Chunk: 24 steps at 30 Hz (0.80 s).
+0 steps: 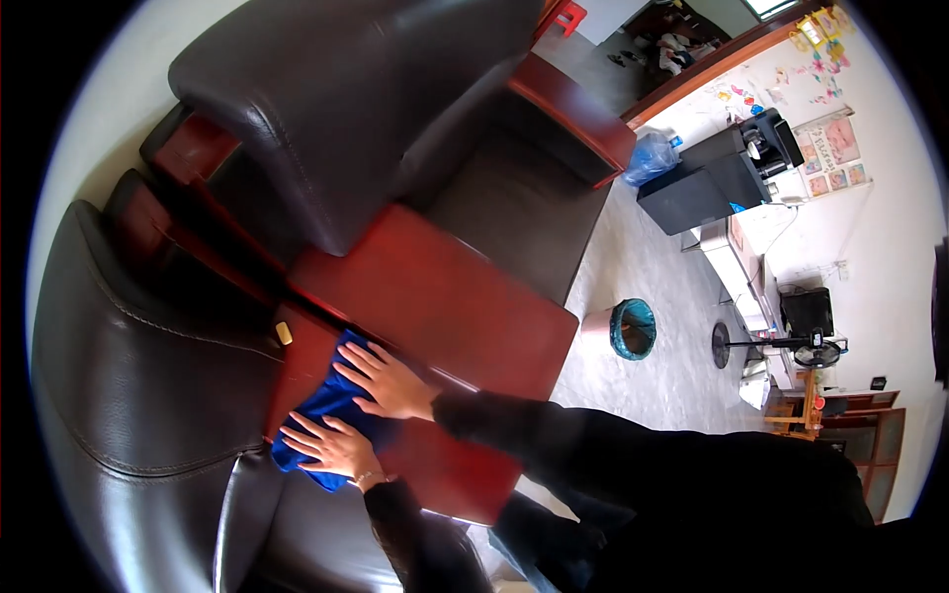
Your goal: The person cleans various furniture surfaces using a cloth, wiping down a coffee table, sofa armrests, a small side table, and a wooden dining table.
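Observation:
A crumpled blue cloth (318, 403) lies on the glossy red-brown wooden panel (450, 474) between the dark leather seats. My right hand (388, 383) rests palm down on the cloth's upper part, fingers spread. Lower down, my left hand (341, 450) presses flat on the same cloth with its fingers apart; a thin bracelet circles that wrist. Just above the cloth, close to the leather backrest, sits a small pale yellow block (285, 333) whose kind I cannot make out. A second red wooden panel (445, 306) adjoins the first, with a seam between them.
Dark leather backrests (148, 366) and a seat cushion (514, 203) flank the wood. On the grey floor stands a lined trash bin (633, 329). Farther off are a black water dispenser (707, 178), a bagged blue bottle (652, 158) and a standing fan (816, 346).

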Each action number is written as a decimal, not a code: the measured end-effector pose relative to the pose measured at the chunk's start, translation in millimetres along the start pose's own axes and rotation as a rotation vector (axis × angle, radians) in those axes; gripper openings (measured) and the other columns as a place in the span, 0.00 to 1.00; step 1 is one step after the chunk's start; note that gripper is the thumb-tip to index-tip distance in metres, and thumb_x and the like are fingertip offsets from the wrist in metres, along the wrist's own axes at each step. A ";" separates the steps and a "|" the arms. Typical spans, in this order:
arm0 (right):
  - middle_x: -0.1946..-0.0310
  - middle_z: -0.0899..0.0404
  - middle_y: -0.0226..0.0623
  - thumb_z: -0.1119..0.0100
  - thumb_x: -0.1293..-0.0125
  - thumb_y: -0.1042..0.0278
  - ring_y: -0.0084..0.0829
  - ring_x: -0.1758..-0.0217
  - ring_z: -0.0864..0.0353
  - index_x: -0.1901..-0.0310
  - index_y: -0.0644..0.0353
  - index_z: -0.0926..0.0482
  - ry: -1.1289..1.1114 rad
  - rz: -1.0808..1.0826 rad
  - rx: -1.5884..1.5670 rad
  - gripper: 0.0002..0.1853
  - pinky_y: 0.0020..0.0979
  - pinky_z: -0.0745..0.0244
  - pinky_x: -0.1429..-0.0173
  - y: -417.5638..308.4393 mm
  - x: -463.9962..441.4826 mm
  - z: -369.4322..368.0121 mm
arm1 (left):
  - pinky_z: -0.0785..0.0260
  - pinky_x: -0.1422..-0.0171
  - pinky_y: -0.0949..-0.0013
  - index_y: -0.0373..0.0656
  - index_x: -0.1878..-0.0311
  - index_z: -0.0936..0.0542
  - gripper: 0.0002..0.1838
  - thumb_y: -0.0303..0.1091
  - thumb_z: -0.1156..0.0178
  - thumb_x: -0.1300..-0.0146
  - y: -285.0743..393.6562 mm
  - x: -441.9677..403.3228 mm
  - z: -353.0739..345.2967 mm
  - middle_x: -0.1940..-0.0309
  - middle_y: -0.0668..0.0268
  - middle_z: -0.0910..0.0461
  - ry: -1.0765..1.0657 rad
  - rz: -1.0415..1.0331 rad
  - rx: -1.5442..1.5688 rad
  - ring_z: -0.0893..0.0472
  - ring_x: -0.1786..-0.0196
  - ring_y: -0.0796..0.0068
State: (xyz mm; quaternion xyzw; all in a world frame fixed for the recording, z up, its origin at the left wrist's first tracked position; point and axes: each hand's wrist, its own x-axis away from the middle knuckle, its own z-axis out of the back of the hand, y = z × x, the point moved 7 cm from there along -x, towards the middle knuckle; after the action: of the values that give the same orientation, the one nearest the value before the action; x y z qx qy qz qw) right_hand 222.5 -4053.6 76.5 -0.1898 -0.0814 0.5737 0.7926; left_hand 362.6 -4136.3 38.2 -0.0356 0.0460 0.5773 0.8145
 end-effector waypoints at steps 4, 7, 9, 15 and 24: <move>0.25 0.50 0.54 0.48 0.36 0.50 0.47 0.21 0.54 0.30 0.62 0.39 0.105 -0.003 -0.025 0.37 0.51 0.58 0.22 2.0 -59.6 -7.1 | 0.51 0.30 0.32 0.58 0.23 0.46 0.30 0.53 0.65 0.26 2.2 -41.2 -0.2 0.24 0.59 0.48 0.049 0.063 0.002 0.47 0.23 0.57; 0.28 0.43 0.55 0.44 0.41 0.54 0.50 0.24 0.47 0.31 0.62 0.36 0.171 0.031 0.009 0.37 0.53 0.51 0.25 -1.3 -80.5 -2.6 | 0.45 0.33 0.37 0.55 0.26 0.39 0.29 0.50 0.57 0.28 7.3 -44.4 15.3 0.29 0.57 0.40 0.108 0.054 0.039 0.40 0.26 0.56; 0.29 0.43 0.54 0.42 0.42 0.55 0.50 0.24 0.46 0.31 0.61 0.36 0.161 0.032 -0.001 0.37 0.53 0.49 0.26 -2.1 -86.5 -6.6 | 0.45 0.34 0.37 0.51 0.32 0.32 0.27 0.47 0.50 0.32 5.4 -50.2 20.2 0.33 0.55 0.36 0.146 0.062 0.123 0.38 0.28 0.56; 0.30 0.42 0.56 0.43 0.42 0.53 0.52 0.25 0.45 0.33 0.62 0.34 0.122 0.042 -0.011 0.36 0.54 0.49 0.26 -0.4 -96.1 -17.9 | 0.49 0.31 0.32 0.48 0.33 0.32 0.27 0.46 0.49 0.34 -1.2 -54.3 -0.8 0.34 0.51 0.36 0.100 0.137 0.132 0.40 0.28 0.51; 0.30 0.42 0.55 0.44 0.39 0.52 0.51 0.25 0.45 0.33 0.58 0.33 0.184 0.077 0.043 0.34 0.53 0.46 0.27 0.8 -95.1 -26.3 | 0.55 0.28 0.32 0.47 0.33 0.32 0.27 0.46 0.50 0.33 -2.7 -52.3 -8.5 0.33 0.49 0.38 0.144 0.166 0.189 0.43 0.27 0.50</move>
State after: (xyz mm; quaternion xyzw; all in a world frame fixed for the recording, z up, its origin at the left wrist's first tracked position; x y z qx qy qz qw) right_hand 199.7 -4148.3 60.6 -0.2277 0.0114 0.5857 0.7778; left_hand 347.7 -4187.2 35.8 0.0039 0.1612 0.6317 0.7583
